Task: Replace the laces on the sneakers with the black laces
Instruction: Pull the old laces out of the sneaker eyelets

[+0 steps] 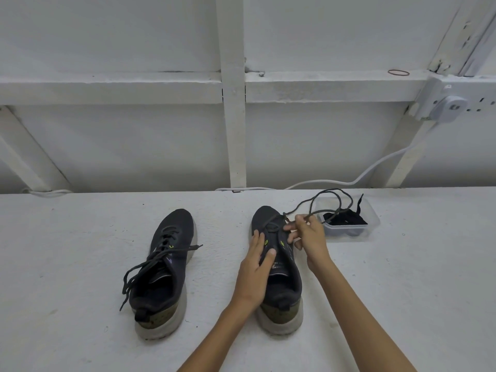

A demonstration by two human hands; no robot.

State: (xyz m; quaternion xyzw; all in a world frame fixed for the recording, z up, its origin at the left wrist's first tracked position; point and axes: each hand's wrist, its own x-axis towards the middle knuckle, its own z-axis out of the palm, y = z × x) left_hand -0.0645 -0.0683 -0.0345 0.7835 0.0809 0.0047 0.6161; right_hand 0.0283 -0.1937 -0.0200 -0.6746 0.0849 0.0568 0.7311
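Two dark sneakers with pale soles stand toes away from me on a white surface. The left sneaker is laced with a loose dark lace trailing off its left side. My left hand holds the tongue area of the right sneaker, thumb and fingers curled over it. My right hand pinches a dark lace near the shoe's front eyelets; the lace loops up and right toward a clear plastic tray. Black laces lie bundled in that tray.
A white wall with wooden framing rises behind the surface. A white cable runs along the back edge up to a wall socket at the right. A rubber band lies on the ledge above.
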